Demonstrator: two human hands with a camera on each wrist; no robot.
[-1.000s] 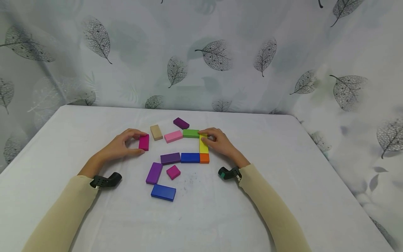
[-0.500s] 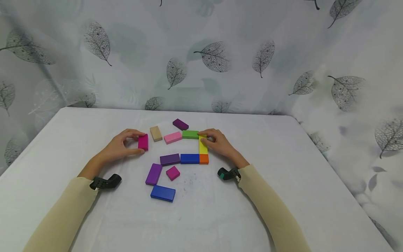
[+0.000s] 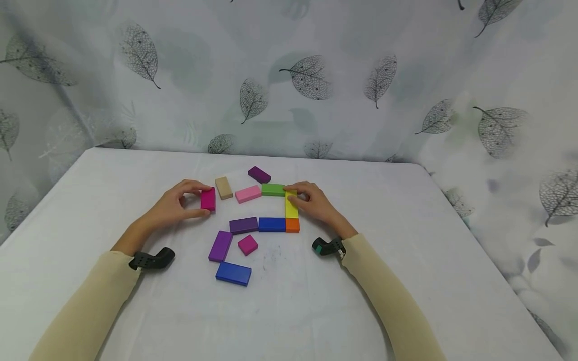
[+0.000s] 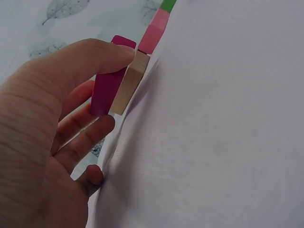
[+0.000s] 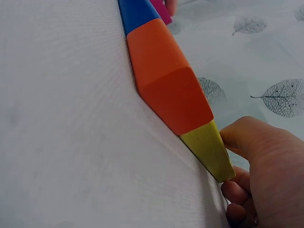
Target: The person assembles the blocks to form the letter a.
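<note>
My left hand (image 3: 173, 203) pinches a magenta block (image 3: 208, 199) between thumb and fingers at the left of the group. Just right of that block lies a tan wooden block (image 3: 223, 188), with a narrow gap in the head view. My right hand (image 3: 316, 203) holds a yellow block (image 3: 291, 205) with thumb and fingers. The yellow block joins a green block (image 3: 273, 189) at its far end and an orange block (image 3: 292, 225) at its near end. In the right wrist view, the thumb lies against the yellow block (image 5: 211, 152).
A pink block (image 3: 248, 194), blue block (image 3: 272, 224), and dark purple block (image 3: 244, 225) continue the outline. Nearer lie a purple block (image 3: 221, 245), a small magenta block (image 3: 248, 244) and another blue block (image 3: 233, 274). A plum block (image 3: 259, 174) lies behind, on the white tablecloth (image 3: 293, 311).
My left hand has shifted slightly right with the magenta block, closer to the tan block. The right hand and the other blocks stay in place; the head view tilts a little.
</note>
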